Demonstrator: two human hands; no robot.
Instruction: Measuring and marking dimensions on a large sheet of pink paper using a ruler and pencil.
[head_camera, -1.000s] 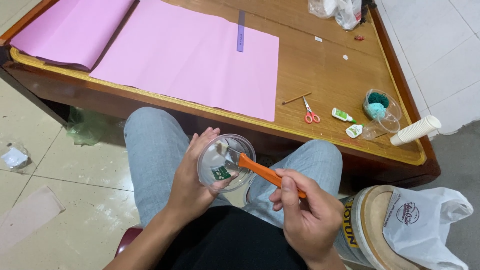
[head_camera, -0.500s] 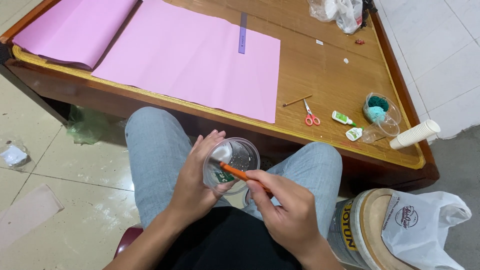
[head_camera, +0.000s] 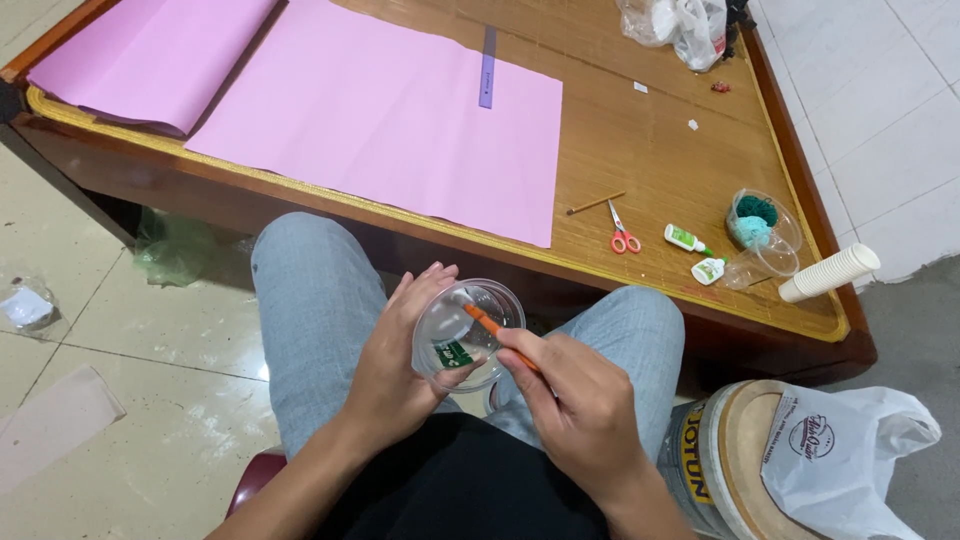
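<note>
Deeper into the cup (head_camera: 468, 334) now goes the orange knife (head_camera: 497, 335), its tip nearer the bottom than before.
Left hand (head_camera: 400, 368) grips the clear cup over the lap; right hand (head_camera: 578, 410) grips the knife handle.

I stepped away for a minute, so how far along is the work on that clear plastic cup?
Done: pink paper sheets lie spread on the table, with a ruler, scissors and glue set out. In hand: the left hand holds the clear plastic cup; the right hand pokes an orange tool into it. Left: the paper looks uncut.
</note>
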